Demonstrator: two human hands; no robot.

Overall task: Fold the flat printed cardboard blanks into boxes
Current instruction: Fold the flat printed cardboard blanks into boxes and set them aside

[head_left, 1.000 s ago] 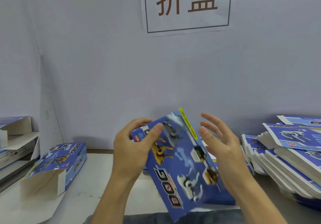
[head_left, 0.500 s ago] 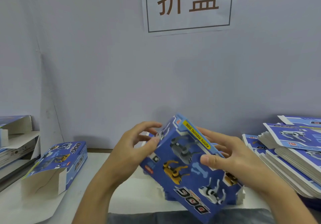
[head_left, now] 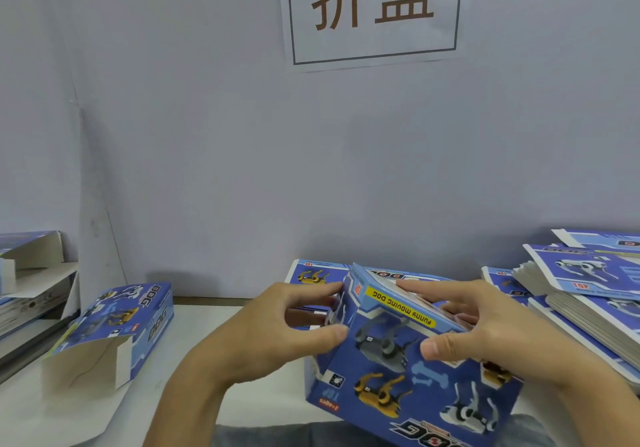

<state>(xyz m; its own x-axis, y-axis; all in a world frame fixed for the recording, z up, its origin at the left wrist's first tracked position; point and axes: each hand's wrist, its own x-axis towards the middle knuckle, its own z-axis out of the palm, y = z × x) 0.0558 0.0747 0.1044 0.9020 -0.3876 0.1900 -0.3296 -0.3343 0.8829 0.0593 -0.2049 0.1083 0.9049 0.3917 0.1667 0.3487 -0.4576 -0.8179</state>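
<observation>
I hold a blue printed box [head_left: 408,374] with robot-dog pictures, popped into shape, low in the middle of the view. My left hand [head_left: 277,332] pinches its left end between thumb and fingers. My right hand [head_left: 485,335] grips the right part, thumb on the front face and fingers over the top edge with the yellow label. A flat blank [head_left: 311,275] lies on the table right behind the box.
A folded box [head_left: 114,328] with open white flaps lies at left on the white table [head_left: 194,328]. More boxes sit on a shelf [head_left: 31,280] at far left. Stacks of flat blanks [head_left: 581,294] fill the right side. A grey wall with a sign stands behind.
The flat blank has been opened into a box shape and lowered toward the table. My right hand went from open beside it to gripping its top edge.
</observation>
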